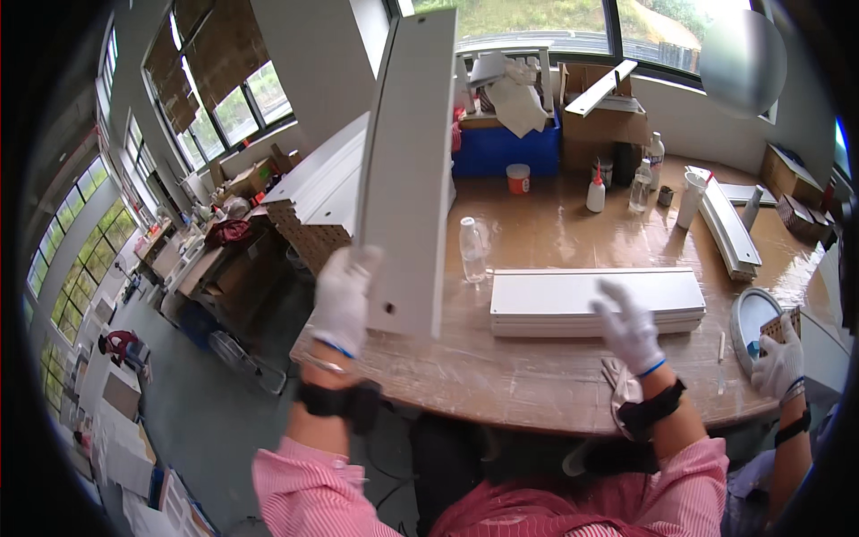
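Note:
My left hand (344, 294), in a white glove, is closed on the lower left edge of a long white board (407, 170). The board stands tilted upright in front of me, with a dark hole near its lower end. My right hand (629, 329), gloved too, is held with its fingers apart and nothing in it. It is at the front right of a stack of white boards (595, 294) lying on the table; whether it touches the stack I cannot tell. A loose glove (619, 387) lies by my right wrist at the table's edge.
On the brown table (537, 380) stand a clear bottle (472, 251), a red-tipped squeeze bottle (596, 191) and a blue bin (506, 150). More white boards (727, 224) lie to the right. A co-worker's gloved hand (780, 362) is beside a round pale container (754, 315). Stacked panels (313, 201) stand left.

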`<state>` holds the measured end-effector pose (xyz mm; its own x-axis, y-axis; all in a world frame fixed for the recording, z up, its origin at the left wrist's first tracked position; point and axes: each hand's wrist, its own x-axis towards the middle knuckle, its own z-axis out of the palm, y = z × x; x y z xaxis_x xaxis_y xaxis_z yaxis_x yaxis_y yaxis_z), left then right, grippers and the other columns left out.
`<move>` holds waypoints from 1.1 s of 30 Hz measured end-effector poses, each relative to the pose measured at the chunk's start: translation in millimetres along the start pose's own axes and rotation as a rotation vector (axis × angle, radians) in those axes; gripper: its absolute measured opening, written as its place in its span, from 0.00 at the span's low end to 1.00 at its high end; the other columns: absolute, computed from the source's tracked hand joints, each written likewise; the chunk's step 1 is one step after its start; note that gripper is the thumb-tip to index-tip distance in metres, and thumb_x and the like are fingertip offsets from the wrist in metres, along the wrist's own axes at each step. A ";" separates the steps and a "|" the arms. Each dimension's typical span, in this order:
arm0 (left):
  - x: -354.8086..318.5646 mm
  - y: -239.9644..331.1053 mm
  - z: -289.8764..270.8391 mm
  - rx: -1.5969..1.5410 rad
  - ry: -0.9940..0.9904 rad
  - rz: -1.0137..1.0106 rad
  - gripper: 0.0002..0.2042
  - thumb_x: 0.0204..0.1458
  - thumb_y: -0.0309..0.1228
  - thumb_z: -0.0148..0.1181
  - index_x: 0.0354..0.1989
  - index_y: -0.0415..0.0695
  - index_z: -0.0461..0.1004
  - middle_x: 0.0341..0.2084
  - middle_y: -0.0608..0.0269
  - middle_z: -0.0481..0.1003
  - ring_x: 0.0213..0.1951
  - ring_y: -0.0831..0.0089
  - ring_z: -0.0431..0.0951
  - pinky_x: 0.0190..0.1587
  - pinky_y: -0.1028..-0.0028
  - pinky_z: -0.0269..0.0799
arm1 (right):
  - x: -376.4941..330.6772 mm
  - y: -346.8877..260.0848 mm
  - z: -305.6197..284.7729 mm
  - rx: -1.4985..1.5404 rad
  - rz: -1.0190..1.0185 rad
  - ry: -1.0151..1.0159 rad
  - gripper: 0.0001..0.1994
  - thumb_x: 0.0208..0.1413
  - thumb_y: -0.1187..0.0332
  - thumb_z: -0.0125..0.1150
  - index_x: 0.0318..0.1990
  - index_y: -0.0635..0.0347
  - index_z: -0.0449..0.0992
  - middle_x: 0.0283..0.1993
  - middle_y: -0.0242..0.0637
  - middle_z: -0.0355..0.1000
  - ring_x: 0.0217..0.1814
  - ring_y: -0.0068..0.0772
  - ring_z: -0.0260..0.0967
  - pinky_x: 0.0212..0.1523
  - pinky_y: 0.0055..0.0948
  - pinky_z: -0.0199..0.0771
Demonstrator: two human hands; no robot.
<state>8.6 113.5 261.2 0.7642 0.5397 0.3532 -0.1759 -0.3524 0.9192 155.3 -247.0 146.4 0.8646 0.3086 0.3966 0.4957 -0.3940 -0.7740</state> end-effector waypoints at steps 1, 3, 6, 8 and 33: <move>21.5 0.8 -23.5 0.064 0.015 0.025 0.21 0.64 0.47 0.59 0.46 0.36 0.76 0.33 0.68 0.77 0.35 0.81 0.73 0.41 0.75 0.71 | 14.4 32.4 -10.6 -0.182 -0.014 0.114 0.20 0.61 0.61 0.64 0.56 0.63 0.74 0.50 0.54 0.76 0.53 0.53 0.75 0.55 0.42 0.74; 71.5 -2.6 -51.3 0.083 -0.022 -0.010 0.23 0.64 0.47 0.59 0.46 0.34 0.78 0.33 0.69 0.76 0.35 0.81 0.71 0.42 0.74 0.71 | 34.7 101.3 -42.2 -0.466 0.043 0.311 0.21 0.60 0.59 0.64 0.56 0.63 0.74 0.52 0.54 0.75 0.56 0.55 0.73 0.58 0.45 0.71; 131.6 -16.5 -80.3 0.184 0.091 -0.045 0.24 0.65 0.45 0.55 0.48 0.30 0.77 0.37 0.60 0.80 0.38 0.70 0.75 0.45 0.66 0.71 | 47.2 177.1 -83.8 -0.706 0.254 0.494 0.23 0.58 0.61 0.65 0.57 0.64 0.74 0.52 0.55 0.75 0.57 0.58 0.71 0.60 0.47 0.69; 170.5 -16.9 -96.2 0.395 0.058 -0.080 0.24 0.66 0.45 0.52 0.47 0.29 0.77 0.38 0.53 0.80 0.39 0.64 0.76 0.46 0.63 0.71 | 38.1 241.3 -122.6 -0.756 0.348 0.500 0.26 0.59 0.54 0.62 0.59 0.62 0.73 0.51 0.57 0.75 0.54 0.58 0.72 0.57 0.49 0.70; 193.1 3.3 -31.8 1.298 -0.272 0.060 0.35 0.59 0.61 0.51 0.48 0.34 0.78 0.45 0.34 0.78 0.54 0.43 0.76 0.57 0.58 0.70 | 53.9 120.2 -173.5 1.005 1.034 0.135 0.49 0.56 0.21 0.31 0.60 0.62 0.69 0.39 0.56 0.73 0.24 0.39 0.66 0.23 0.41 0.65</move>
<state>135.9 240.8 338.0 0.9021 0.3817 0.2012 0.3863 -0.9222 0.0173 275.9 -428.0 160.3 0.8224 0.1627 -0.5452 -0.5607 0.3945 -0.7280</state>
